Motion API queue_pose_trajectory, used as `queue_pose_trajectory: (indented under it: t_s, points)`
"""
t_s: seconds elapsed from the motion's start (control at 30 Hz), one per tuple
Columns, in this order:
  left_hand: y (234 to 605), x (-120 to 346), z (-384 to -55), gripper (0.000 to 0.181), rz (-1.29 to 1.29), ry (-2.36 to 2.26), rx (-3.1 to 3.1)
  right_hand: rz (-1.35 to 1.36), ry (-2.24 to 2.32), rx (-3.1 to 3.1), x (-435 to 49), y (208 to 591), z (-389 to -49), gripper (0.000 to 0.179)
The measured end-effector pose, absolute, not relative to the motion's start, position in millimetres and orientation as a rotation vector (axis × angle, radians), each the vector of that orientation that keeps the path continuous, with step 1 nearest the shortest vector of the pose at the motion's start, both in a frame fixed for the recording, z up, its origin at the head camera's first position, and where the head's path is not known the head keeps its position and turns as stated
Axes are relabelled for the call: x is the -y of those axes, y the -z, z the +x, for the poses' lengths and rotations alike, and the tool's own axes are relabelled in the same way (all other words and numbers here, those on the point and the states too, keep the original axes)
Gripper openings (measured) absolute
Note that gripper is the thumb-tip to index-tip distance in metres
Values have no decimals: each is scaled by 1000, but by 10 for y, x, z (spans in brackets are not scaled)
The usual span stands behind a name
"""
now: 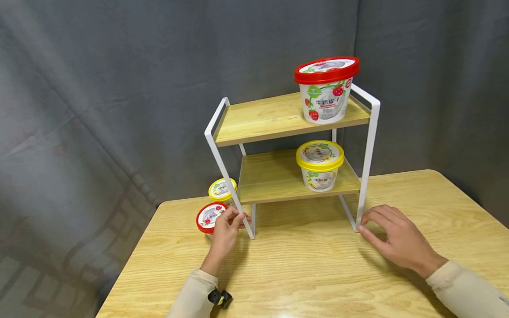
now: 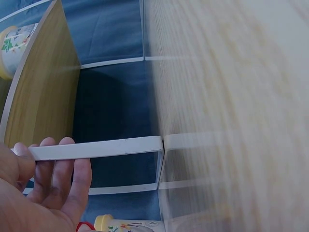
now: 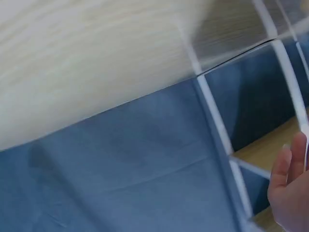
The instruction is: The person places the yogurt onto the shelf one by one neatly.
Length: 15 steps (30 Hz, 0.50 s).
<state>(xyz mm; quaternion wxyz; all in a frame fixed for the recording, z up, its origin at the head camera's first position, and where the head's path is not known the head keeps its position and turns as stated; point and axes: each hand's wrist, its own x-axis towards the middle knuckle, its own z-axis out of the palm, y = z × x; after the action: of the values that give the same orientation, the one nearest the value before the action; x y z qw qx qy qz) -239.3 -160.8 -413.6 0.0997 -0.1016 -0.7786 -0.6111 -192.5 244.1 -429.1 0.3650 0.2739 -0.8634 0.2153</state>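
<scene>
A two-tier shelf rack (image 1: 258, 118) with wooden boards and a white metal frame stands on the table. My left hand (image 1: 225, 230) grips its front left leg low down; in the left wrist view, the thumb and fingers lie on either side of the white bar (image 2: 111, 148). My right hand (image 1: 401, 240) holds the front right leg (image 1: 367, 168) near its foot, partly cut off in the right wrist view. On the top board sits a large red-lidded tub (image 1: 327, 97). A smaller yellow-lidded tub (image 1: 320, 170) stands on the lower board, towards the right.
Left of the rack, a red-lidded tub (image 1: 207, 216) and a yellow-lidded tub (image 1: 222, 189) stand on the wooden table (image 1: 302, 274), partly hidden by my left hand and the leg. A dark grey curtain (image 1: 159, 88) hangs behind the table.
</scene>
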Motion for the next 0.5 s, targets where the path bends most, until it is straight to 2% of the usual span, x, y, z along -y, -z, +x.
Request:
queue_pose_trajectory:
  t_s: [0.2, 0.37, 0.5]
  points:
    - [4128, 1598, -2391, 13, -310, 1796, 2299, 436, -825, 2308, -2506, 4271, -1963, 26]
    - [4143, 1607, -2396, 13, -322, 1796, 2305, 368, -925, 2418, -2500, 4257, -2006, 40]
    - [4165, 1597, -2383, 13, -343, 1771, 2293, 339, -974, 2484, -2481, 4222, -2061, 41]
